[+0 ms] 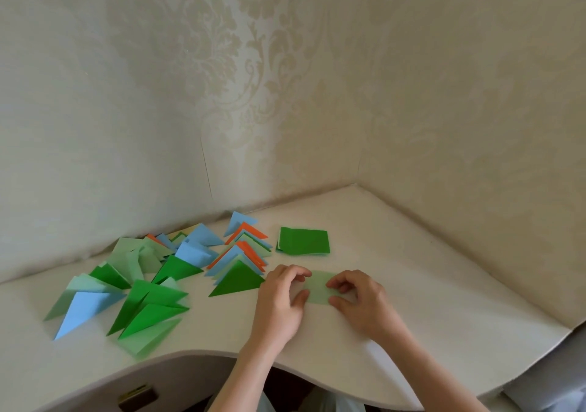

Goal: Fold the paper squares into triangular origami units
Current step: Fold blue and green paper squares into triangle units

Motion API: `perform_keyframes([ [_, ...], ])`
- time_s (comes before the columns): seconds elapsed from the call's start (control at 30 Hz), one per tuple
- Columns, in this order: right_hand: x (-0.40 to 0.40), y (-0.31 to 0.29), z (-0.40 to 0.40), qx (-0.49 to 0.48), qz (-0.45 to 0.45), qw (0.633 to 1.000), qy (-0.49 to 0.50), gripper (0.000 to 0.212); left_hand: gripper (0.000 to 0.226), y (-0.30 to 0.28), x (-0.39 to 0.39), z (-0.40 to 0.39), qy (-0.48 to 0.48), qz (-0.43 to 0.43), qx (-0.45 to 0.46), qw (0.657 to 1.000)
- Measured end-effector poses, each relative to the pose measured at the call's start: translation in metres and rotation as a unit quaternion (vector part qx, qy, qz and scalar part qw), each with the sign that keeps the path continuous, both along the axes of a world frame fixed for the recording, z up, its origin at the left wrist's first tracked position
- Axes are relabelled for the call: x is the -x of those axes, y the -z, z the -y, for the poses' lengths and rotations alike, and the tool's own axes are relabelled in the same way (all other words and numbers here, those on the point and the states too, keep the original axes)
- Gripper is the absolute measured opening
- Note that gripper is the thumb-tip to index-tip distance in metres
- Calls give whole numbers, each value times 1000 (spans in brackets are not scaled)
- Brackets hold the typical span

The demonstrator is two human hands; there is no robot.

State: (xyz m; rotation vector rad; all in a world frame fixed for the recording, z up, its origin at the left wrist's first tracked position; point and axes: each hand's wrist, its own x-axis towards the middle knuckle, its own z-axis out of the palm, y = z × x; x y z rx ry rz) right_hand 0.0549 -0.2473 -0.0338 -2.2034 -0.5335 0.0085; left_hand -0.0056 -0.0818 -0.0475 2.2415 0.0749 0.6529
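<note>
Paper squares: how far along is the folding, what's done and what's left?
Done: many folded triangles in green, blue and orange lie spread over the left of the desk. In hand: a light green piece, held at either end by the left hand and right hand, fingers curled on it. Left: a small stack of squares, dark green on top, behind the hands.

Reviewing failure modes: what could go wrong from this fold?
1. The light green paper is pinched only at its ends by the left hand and right hand, so edges may misalign.
2. The left hand sits close to the dark green triangle and may nudge it.
</note>
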Motion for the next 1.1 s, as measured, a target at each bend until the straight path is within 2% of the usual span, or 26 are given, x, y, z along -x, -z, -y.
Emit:
perform_keyframes([
  [0.27, 8, -5, -1, -14, 5, 1000, 7, 26, 31, -12, 13, 21, -32, 52, -68, 996],
  [0.43, 16, -1, -5, -2, 37, 999, 40, 29, 41, 1, 19, 47, -47, 32, -115, 992],
  [0.53, 23, 1, -5, 4, 58, 997, 41, 33, 38, -3, 17, 48, -44, 11, -128, 991],
  [0.67, 23, -5, 2, -20, 46, 999, -16, 51, 26, -11, 19, 37, -34, 4, -145, 989],
  [0.83, 14, -5, 22, 32, 116, 990, -76, 77, 46, -19, 28, 12, 31, -44, -124, 991],
  [0.97, 12, -9, 20, 81, 124, 981, -122, 71, 35, -20, 29, -4, 60, -61, -118, 989],
  [1.1, 13, -7, 10, 105, 146, 975, -132, 45, 27, -21, 31, -14, 78, -74, -97, 989],
])
